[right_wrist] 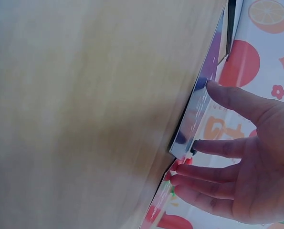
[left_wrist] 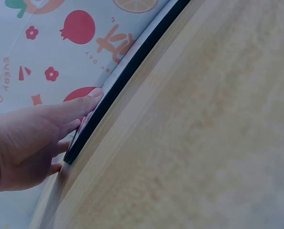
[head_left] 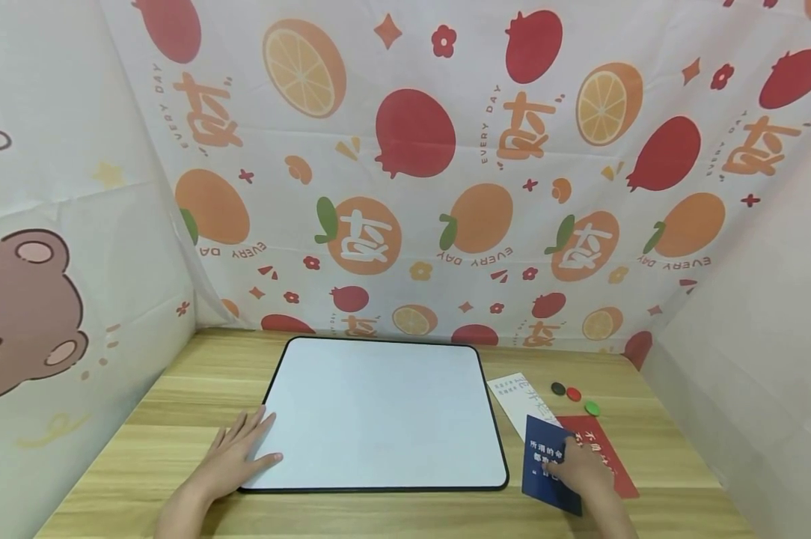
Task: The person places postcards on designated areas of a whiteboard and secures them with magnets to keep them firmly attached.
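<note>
Head view: left hand (head_left: pixel 233 458), fingers spread, rests on the whiteboard (head_left: pixel 378 419) at its left edge; right of the whiteboard, right hand (head_left: pixel 583 471), fingers extended, touches a navy lettered card (head_left: pixel 540 471); neither grips.

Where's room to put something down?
Bare: most of the whiteboard, right of the left hand; and the table left of the board, beyond that hand. Crowded: right of the board, where the right hand touches the blue card, with the red card, white card and three small discs nearby.
</note>
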`<state>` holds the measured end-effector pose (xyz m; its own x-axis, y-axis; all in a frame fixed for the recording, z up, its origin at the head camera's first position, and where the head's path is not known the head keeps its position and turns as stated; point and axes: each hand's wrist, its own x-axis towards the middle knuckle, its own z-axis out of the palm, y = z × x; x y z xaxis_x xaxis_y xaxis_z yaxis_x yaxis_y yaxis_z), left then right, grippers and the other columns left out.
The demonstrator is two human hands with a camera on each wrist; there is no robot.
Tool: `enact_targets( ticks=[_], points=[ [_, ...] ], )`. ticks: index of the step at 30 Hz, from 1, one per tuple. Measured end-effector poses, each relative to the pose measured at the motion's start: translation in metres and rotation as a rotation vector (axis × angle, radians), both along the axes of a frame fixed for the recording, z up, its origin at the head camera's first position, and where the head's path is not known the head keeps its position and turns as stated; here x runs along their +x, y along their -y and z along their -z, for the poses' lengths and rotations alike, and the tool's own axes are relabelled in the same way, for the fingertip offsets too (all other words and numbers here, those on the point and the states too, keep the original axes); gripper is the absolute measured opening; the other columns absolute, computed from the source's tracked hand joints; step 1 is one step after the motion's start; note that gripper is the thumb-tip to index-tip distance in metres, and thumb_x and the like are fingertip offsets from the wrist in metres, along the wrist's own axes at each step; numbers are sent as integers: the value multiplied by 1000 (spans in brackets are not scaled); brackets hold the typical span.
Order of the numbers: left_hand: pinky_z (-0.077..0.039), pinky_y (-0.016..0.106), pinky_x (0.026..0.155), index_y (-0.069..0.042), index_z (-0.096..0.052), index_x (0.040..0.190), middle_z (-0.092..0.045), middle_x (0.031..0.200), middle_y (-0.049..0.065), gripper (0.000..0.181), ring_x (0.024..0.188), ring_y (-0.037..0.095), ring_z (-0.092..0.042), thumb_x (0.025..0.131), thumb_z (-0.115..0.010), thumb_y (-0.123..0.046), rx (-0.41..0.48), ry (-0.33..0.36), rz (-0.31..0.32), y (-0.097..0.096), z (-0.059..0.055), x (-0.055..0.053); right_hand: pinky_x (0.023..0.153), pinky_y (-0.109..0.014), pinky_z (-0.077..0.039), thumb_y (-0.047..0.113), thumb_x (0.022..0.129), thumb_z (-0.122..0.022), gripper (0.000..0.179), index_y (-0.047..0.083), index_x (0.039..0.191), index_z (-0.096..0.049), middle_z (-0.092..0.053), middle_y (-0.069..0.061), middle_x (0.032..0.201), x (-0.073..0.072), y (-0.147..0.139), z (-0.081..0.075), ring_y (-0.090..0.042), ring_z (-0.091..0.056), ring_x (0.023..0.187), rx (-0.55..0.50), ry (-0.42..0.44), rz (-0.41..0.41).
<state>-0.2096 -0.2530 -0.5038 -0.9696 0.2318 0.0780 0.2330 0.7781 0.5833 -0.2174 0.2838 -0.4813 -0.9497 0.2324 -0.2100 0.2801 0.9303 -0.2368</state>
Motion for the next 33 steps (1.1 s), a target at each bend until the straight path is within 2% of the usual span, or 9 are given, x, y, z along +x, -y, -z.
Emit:
enact_targets(
  ticks=[5, 12, 16, 21, 25, 28, 33],
  points=[
    [0, 67, 98, 7, -39, 135, -21, 142, 31, 78, 128, 54, -8, 82, -63, -44, 6, 28, -6, 0, 0, -1, 76, -64, -42, 30, 74, -76, 67, -14, 117, -48, -49, -36, 104, -2, -1, -2, -48, -49, 95, -10, -18, -2],
    [0, 67, 98, 7, -39, 135, -21, 142, 31, 79, 127, 54, -9, 81, -64, -45, 4, 22, -11, 0, 1, -1, 76, -62, -42, 26, 71, -78, 69, -13, 119, -47, -46, -37, 107, -6, -5, -3, -48, -49, 95, -22, -22, 16],
    [-1, 67, 98, 7, -39, 135, -21, 142, 31, 78, 127, 54, -9, 82, -64, -45, 0, 21, -10, -1, 1, -1, 75, -60, -44, 32, 74, -75, 70, -15, 117, -47, -47, -36, 105, -6, -8, -5, -45, -49, 91, -22, -12, 46],
    [-2, 67, 97, 7, -40, 134, -22, 142, 31, 77, 127, 54, -11, 82, -64, -44, -12, 3, -7, -1, 0, -1, 70, -52, -47, 44, 77, -69, 71, -17, 109, -53, -49, -31, 94, -6, -7, -7, -40, -47, 85, 40, 35, 65],
    [-2, 67, 97, 7, -40, 134, -22, 142, 31, 78, 127, 54, -10, 81, -64, -45, -5, 7, -8, 0, 0, -1, 67, -49, -46, 41, 77, -70, 65, -16, 105, -56, -50, -28, 89, -9, -6, -7, -38, -47, 83, 64, 31, 49],
    [-1, 67, 97, 7, -40, 134, -22, 142, 32, 78, 127, 54, -9, 81, -64, -45, -2, 16, -7, 0, -1, -1, 68, -50, -46, 39, 76, -72, 65, -17, 106, -54, -47, -26, 86, -12, -6, -6, -38, -46, 82, 50, 28, 65],
    [-1, 68, 97, 7, -39, 135, -22, 142, 32, 78, 127, 55, -9, 81, -64, -45, -2, 13, -8, 0, -1, -1, 73, -58, -46, 40, 73, -75, 77, -21, 110, -46, -44, -32, 91, -15, -13, -3, -44, -45, 88, -9, 7, 88]
  ],
)
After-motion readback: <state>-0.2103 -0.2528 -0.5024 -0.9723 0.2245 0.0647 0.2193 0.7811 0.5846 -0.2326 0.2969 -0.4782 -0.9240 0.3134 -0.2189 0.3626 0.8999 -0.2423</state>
